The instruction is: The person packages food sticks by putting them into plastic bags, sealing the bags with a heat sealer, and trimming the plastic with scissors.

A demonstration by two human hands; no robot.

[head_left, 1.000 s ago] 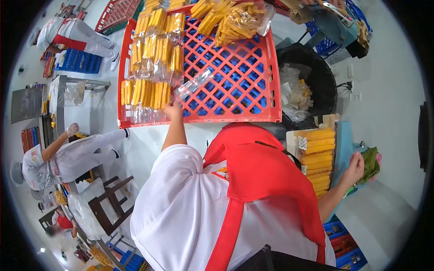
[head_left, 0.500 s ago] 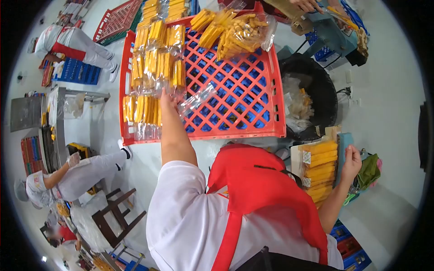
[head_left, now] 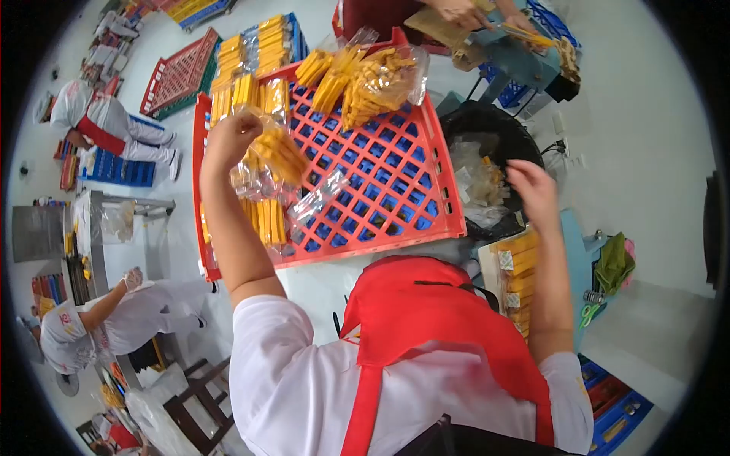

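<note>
My left hand is closed on a clear plastic bag of yellow sticks, pinching it by its upper end above the left part of the red crate. More bags of yellow sticks lie in rows along that side of the crate. A flat clear plastic bag rests on the lattice to the right of them. My right hand hangs over the near edge of the black bin, its fingers loosely bent and apart, with nothing visible in them.
Plastic scraps fill the black bin. Labelled bags of yellow sticks are stacked beside a light-blue surface. Another person's hands work at the top right. Co-workers stand at left, near a dark stool.
My left hand has lifted a bag of yellow sticks up from the crate's rows. My right hand has moved forward and left, from the light-blue surface to the bin.
</note>
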